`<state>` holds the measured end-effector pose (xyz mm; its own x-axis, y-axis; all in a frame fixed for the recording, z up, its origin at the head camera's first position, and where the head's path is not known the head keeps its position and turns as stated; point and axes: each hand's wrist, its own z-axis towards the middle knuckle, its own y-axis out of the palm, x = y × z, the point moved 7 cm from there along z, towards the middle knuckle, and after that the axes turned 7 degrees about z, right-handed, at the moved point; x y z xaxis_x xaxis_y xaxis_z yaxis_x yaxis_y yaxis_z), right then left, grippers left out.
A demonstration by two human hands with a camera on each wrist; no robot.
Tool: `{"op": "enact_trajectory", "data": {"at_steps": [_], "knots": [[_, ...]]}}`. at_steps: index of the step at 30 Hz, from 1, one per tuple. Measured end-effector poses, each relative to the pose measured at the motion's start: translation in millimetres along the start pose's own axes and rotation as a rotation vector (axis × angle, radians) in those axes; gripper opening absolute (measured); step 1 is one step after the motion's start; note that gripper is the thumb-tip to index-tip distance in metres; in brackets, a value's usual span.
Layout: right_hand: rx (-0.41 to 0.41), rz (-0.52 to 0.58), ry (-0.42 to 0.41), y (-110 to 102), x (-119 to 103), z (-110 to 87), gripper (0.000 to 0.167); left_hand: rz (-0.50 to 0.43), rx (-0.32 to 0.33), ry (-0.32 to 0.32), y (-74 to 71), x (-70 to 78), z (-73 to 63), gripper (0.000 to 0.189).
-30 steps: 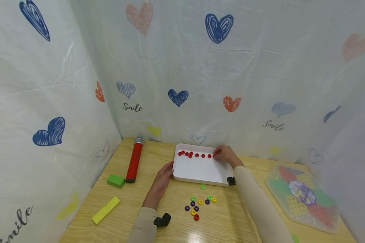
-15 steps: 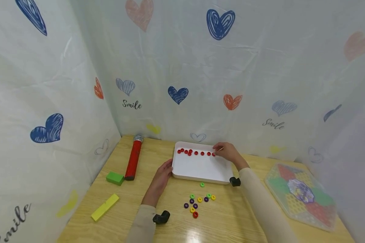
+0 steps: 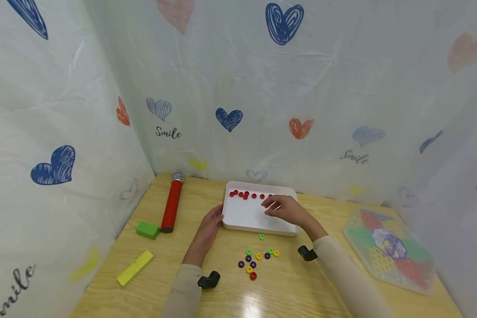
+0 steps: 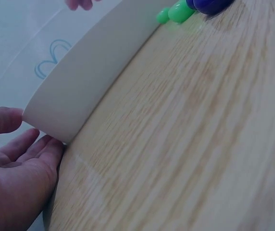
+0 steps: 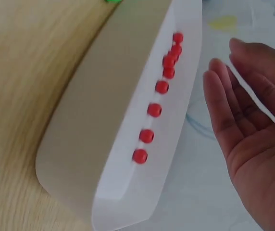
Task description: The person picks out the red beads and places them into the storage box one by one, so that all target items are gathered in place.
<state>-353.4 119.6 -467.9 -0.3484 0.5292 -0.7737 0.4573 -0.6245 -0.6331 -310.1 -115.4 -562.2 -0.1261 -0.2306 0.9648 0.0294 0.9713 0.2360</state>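
Observation:
A shallow white tray (image 3: 242, 214) rests on the wooden table, with several red ring-shaped beads (image 3: 254, 195) in an uneven row along its far side. My left hand (image 3: 208, 225) holds the tray's left end; in the left wrist view the thumb meets the rim and the fingers lie low against the wall. Over the tray's right half is my right hand (image 3: 288, 210), fingers loosely bent and nothing between them. It covers the right end of the row in the head view. The right wrist view shows the beads (image 5: 154, 109) apart from this hand.
Several green, yellow and purple beads (image 3: 241, 264) and one red bead (image 3: 253, 275) lie loose before the tray. A red tube (image 3: 172, 205), a green block (image 3: 147, 230) and a yellow block (image 3: 135, 268) are at left. At right lies a clear-lidded case (image 3: 389, 251).
My right hand has let go of a red bead at the row's right end and drawn back toward me and slightly left. My left hand stays at the tray.

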Motion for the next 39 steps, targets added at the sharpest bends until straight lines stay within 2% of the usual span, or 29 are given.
{"op": "enact_trajectory", "data": {"at_steps": [7,12,20,24,32,39], "knots": [[-0.171,0.034,-0.140,34.0,-25.5,-22.5,0.023,-0.013,-0.014,0.012,0.1,0.4,0.5,0.049],[-0.265,0.064,-0.155,55.7,-37.4,-40.0,0.020,-0.005,-0.002,0.006,-0.6,2.7,1.0,0.049],[-0.404,0.096,-0.171,87.1,-40.7,-65.3,0.017,-0.026,-0.013,0.013,-0.7,1.8,1.7,0.049],[-0.439,0.113,-0.191,100.1,-35.8,-73.6,0.017,-0.029,-0.017,0.014,0.0,1.8,1.0,0.049],[-0.454,0.107,-0.219,115.7,-35.6,-83.7,0.020,-0.028,-0.017,0.010,0.1,1.5,0.1,0.049],[-0.437,0.092,-0.234,125.5,-35.0,-90.9,0.023,-0.018,-0.018,0.011,1.7,3.3,-1.7,0.049]]}}
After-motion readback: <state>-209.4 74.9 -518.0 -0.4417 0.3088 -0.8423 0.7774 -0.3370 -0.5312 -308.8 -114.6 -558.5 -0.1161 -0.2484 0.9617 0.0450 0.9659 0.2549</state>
